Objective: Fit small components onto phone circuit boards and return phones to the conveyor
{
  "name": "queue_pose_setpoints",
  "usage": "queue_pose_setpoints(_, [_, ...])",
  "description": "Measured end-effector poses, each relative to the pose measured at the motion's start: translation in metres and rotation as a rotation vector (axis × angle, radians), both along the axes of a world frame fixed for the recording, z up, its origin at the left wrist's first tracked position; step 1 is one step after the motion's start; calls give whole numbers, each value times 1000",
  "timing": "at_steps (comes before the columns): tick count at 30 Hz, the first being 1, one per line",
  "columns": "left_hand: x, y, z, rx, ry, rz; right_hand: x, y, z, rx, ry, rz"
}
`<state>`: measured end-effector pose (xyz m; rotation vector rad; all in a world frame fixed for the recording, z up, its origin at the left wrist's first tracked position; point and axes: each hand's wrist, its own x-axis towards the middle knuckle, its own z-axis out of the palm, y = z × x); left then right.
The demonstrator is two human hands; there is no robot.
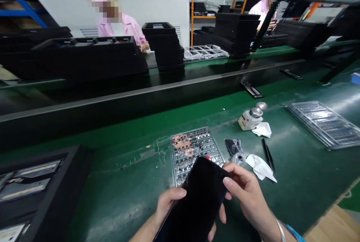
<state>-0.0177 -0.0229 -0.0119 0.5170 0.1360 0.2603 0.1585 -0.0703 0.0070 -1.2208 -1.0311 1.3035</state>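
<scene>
A dark, glossy phone-like panel is tilted between my hands at the bottom centre. My left hand grips its left edge, thumb on the front, with fingertips showing past its right side. My right hand pinches the upper right corner between thumb and fingers. Just beyond the panel lies a clear tray with rows of small parts, partly covered by the panel. To the right are a small bag of dark pieces, white cloths and black tweezers.
A white bottle with a metal cap stands beyond the cloths. Stacked clear trays lie at right, a black foam tray at left. Across the conveyor are black stacks and two people in pink.
</scene>
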Motion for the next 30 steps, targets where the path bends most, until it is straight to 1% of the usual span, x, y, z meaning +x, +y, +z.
queue_pose_setpoints(2, [0,0,0,-7,12,-8,0,0,-1,-12,-11,-11])
queue_pose_setpoints(6, [-1,2,5,-14,25,-23,2,0,-3,-16,-24,-16])
queue_pose_setpoints(9, [-1,3,7,-24,16,-13,2,1,-4,-21,-10,-13])
queue_pose_setpoints(15, [3,2,3,-17,-5,-22,3,0,-6,-57,53,-23])
queue_pose_setpoints(16, [5,1,1,-18,-22,-34,4,1,-7,-60,63,-45])
queue_pose_setpoints(18, [10,-1,-2,-45,-37,-57,10,4,-8,-54,67,-137])
queue_pose_setpoints(19, [12,-2,-4,-71,-20,-62,13,6,-8,-49,52,-188])
queue_pose_setpoints(20, [13,-1,-6,-99,20,-35,15,8,-8,-45,22,-226])
queue_pose_setpoints(21, [14,1,-7,-122,83,30,18,10,-6,-44,-19,-243])
queue_pose_setpoints(23, [12,11,-6,-101,245,244,19,12,-3,-47,-112,-217])
queue_pose_setpoints(25, [7,31,-2,43,432,504,17,12,0,-33,-201,-157])
queue_pose_setpoints(27, [2,61,2,238,608,719,15,10,-2,-4,-272,-102])
queue_pose_setpoints(28, [-1,79,4,277,660,793,15,9,-5,17,-305,-73])
queue_pose_setpoints(30, [-6,118,5,323,757,928,18,9,-17,45,-346,-31])
